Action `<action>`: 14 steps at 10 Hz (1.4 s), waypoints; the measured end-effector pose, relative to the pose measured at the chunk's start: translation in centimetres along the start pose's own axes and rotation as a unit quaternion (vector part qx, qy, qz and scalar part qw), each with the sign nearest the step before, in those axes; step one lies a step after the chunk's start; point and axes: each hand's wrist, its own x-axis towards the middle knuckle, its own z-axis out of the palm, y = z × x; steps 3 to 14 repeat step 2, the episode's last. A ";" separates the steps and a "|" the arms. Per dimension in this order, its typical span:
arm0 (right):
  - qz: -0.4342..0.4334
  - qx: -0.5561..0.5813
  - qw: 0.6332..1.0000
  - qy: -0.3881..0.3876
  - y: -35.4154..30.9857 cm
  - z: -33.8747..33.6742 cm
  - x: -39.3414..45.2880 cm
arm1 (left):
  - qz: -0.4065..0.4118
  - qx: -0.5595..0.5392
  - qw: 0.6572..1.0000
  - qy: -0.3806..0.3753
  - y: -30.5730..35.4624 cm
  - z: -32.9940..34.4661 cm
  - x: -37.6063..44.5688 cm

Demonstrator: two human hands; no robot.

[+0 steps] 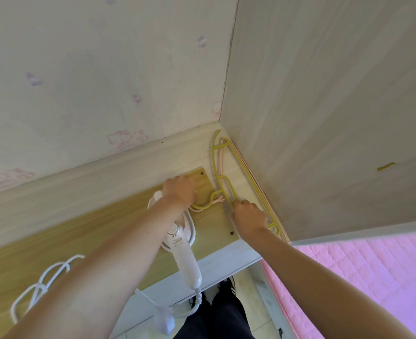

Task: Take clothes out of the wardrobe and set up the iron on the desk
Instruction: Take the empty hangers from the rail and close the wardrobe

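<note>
Head view: iron [182, 243] beneath left forearm.

A white handheld iron [182, 243] lies flat on the wooden desk [104, 231], its handle pointing toward the desk's front edge. Its white cord [45, 282] loops over the desk to the left. Just beside it, in the corner, lies a yellow hanger [222, 182] over a pink hanger [220, 165].

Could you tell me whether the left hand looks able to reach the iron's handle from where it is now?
Probably yes: the left hand rests on the desk just beyond the iron, whose handle lies bare under that forearm.
</note>
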 end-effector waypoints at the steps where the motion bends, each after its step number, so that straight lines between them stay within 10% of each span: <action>1: 0.003 0.022 1.000 0.010 0.1 0.0 -0.3 | 0.009 -0.011 1.000 -0.009 -0.3 0.0 -0.2; 14: 0.001 0.045 0.998 0.033 0.4 -0.3 -0.9 | 0.020 -0.009 1.000 0.008 -0.3 -0.7 -1.0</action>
